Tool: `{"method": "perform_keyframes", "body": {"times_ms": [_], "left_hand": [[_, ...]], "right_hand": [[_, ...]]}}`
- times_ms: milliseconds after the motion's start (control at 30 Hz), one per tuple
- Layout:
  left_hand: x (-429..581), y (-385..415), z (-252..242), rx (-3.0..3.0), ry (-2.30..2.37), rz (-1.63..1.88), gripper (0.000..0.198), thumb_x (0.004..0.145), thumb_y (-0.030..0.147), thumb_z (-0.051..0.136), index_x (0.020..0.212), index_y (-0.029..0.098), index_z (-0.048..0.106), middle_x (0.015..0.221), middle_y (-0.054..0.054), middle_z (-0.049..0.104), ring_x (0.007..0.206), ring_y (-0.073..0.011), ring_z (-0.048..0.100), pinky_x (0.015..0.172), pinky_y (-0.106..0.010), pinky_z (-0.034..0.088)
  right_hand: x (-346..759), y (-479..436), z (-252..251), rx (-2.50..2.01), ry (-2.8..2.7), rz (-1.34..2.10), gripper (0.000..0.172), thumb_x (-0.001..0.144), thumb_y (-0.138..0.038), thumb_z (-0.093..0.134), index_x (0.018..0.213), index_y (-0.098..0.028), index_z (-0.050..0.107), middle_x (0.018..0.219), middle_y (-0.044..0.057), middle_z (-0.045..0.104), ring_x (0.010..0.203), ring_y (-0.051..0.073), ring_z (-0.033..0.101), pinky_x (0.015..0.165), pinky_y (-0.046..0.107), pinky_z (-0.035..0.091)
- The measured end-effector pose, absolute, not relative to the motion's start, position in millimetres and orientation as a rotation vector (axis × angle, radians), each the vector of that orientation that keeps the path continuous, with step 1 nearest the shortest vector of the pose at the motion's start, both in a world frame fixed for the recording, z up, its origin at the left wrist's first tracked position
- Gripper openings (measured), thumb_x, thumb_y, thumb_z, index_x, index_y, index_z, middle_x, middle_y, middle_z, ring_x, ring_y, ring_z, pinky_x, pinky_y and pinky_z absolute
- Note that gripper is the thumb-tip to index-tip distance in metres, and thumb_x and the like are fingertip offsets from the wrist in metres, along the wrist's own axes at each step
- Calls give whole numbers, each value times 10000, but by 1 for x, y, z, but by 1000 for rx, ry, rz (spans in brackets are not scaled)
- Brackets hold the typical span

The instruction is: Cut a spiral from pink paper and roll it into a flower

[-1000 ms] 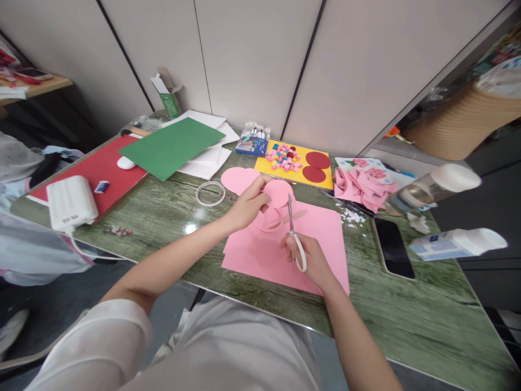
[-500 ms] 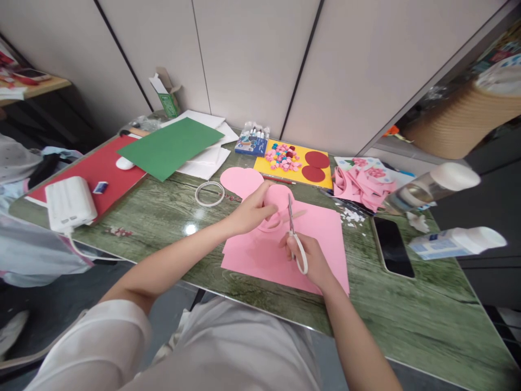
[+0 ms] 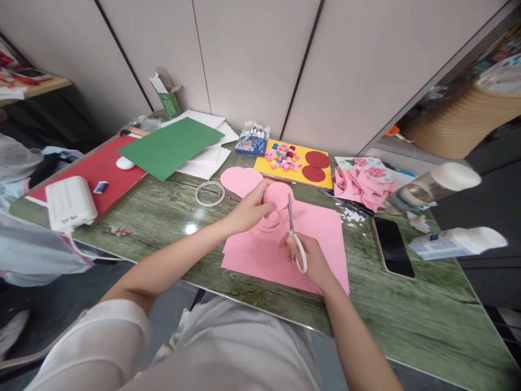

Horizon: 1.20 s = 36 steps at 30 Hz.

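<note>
Between its thumb and fingers, my left hand [image 3: 257, 206] grips a rounded piece of pink paper [image 3: 279, 194] above the stack. White-handled scissors [image 3: 300, 252] are in my right hand [image 3: 310, 255], their blades pointing away from me at the right edge of that piece. A curled pink strip [image 3: 269, 222] hangs below it. Underneath lie pink sheets [image 3: 260, 260] on the green table. Beyond my left hand rest cut pink circles [image 3: 240, 180], partly hidden by the hand.
At the back, a yellow sheet [image 3: 264, 168] bears pompoms [image 3: 283, 156] and dark red circles [image 3: 316, 159]. Pink scraps [image 3: 362, 187], a phone [image 3: 393, 247] and a white bottle [image 3: 456, 241] are on the right. A green sheet [image 3: 173, 146] and white power bank [image 3: 70, 202] lie left.
The pink piece has turned slightly in my left hand, and the strip below has shifted a little. The scissors stay almost in the same place.
</note>
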<state>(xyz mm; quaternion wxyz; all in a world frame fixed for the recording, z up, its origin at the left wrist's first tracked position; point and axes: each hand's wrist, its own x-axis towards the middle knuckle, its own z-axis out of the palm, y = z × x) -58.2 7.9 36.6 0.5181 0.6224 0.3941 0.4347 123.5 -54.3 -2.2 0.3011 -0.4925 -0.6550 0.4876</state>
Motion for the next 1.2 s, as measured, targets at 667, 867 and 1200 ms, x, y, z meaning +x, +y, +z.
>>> {"method": "perform_keyframes", "body": {"times_ms": [667,867,1200], "left_hand": [[-57,6,35,1440,936,993,283,655,97,396,912,187,474,609,56,411,543,-81,377,530,-216,309],[-57,6,32,1444,932,975,318,660,97,390,956,191,457,595,63,409,539,-79,389,531,-211,316],[-59,9,36,1420,870,1052,302,650,68,389,919,176,471,672,49,431,526,-59,380,505,-199,305]], "right_hand": [[123,-55,-4,-1288,-1721,1315,380,878,-480,410,700,-167,534,562,-21,485,550,113,468,540,240,349],[123,-54,-4,-1284,-1727,1299,389,878,-491,404,700,-168,527,569,-20,486,554,113,468,541,241,350],[123,-55,-4,-1296,-1730,1314,401,879,-498,393,710,-167,542,557,-18,490,550,119,472,545,248,357]]}}
